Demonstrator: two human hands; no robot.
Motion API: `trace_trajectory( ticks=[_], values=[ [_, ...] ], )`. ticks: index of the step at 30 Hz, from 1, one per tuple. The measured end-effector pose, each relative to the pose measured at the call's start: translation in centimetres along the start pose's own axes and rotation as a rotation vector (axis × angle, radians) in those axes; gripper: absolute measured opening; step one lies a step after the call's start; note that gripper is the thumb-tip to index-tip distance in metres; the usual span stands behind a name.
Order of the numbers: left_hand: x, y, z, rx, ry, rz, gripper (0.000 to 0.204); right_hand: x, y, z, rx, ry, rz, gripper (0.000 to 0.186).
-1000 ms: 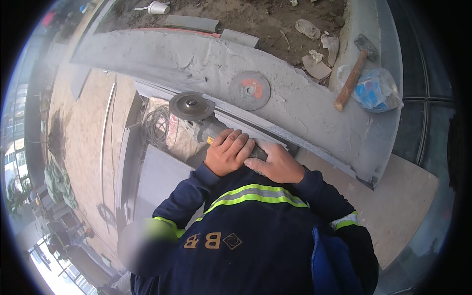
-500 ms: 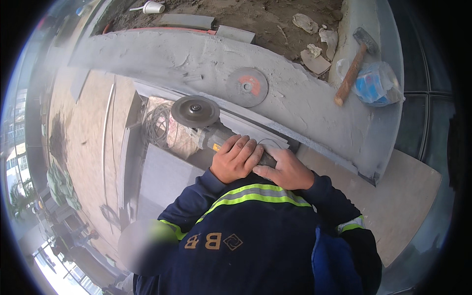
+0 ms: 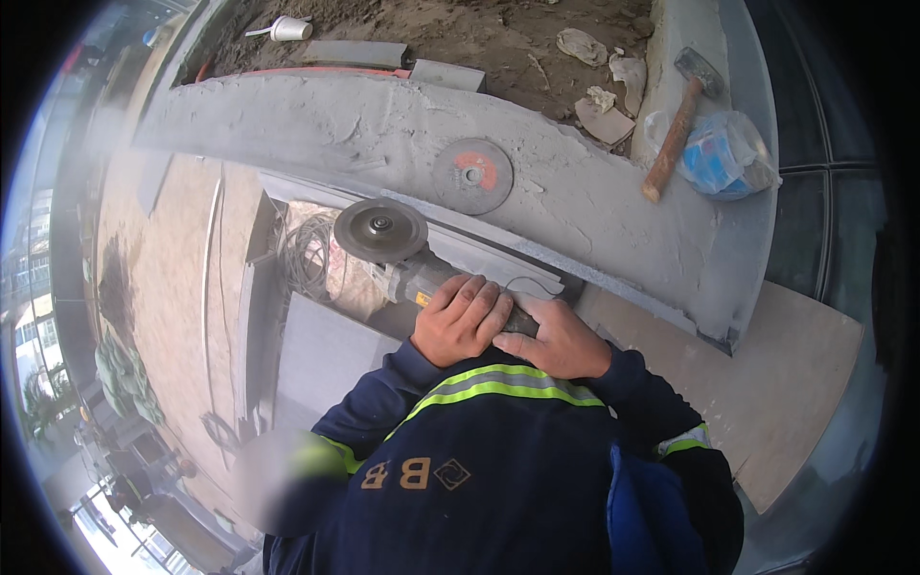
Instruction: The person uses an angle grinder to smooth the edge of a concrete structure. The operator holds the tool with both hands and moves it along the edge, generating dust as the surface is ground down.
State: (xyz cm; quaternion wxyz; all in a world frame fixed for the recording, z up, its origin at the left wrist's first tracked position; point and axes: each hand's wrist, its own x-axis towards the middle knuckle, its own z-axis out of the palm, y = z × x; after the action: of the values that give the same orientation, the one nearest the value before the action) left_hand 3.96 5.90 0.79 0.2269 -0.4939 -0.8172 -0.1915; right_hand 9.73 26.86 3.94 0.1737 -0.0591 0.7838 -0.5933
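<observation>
An angle grinder [image 3: 414, 279] lies across the space in front of my body, its round cutting disc [image 3: 359, 235] facing up at the far left end. My left hand [image 3: 458, 324] is wrapped over the grinder's body, fingers closed around it. Behind it, my right hand [image 3: 563, 343] grips the rear end of the grinder, with the thumb along the near side. The underside of the tool and part of its handle are hidden by my hands. The disc stands just on my side of a grey plastered ledge [image 3: 316, 120]; whether it spins I cannot tell.
On the ledge lie a loose grey disc with an orange label [image 3: 472, 176], a wooden-handled hammer [image 3: 674, 144] and a blue-and-clear plastic bag [image 3: 725, 158]. Coiled cable [image 3: 309, 251] rests left of the grinder, near a grey slab [image 3: 326, 355]. Soil [image 3: 470, 38] lies beyond the ledge.
The view has shifted slightly, so the ledge and its objects sit a little farther left. The grinder and both hands appear slightly lower in the picture; both grips are unchanged.
</observation>
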Motion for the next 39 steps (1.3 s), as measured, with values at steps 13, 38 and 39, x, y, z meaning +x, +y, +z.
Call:
trace_trajectory(
  ticks=[13, 38, 39],
  values=[
    [-0.7, -3.3, 0.6, -0.033, -0.033, -0.055, 0.043, 3.9, 0.3, 0.4, -0.024, -0.014, -0.052, 0.052],
    [0.5, 0.7, 0.2, 0.005, 0.011, -0.019, 0.038, -0.4, -0.9, -1.3, 0.024, -0.049, 0.027, 0.057],
    [0.5, 0.2, 0.2, 0.0, 0.017, -0.023, 0.04, 0.1, -0.9, -1.2, 0.009, -0.053, 0.04, 0.056]
  ],
)
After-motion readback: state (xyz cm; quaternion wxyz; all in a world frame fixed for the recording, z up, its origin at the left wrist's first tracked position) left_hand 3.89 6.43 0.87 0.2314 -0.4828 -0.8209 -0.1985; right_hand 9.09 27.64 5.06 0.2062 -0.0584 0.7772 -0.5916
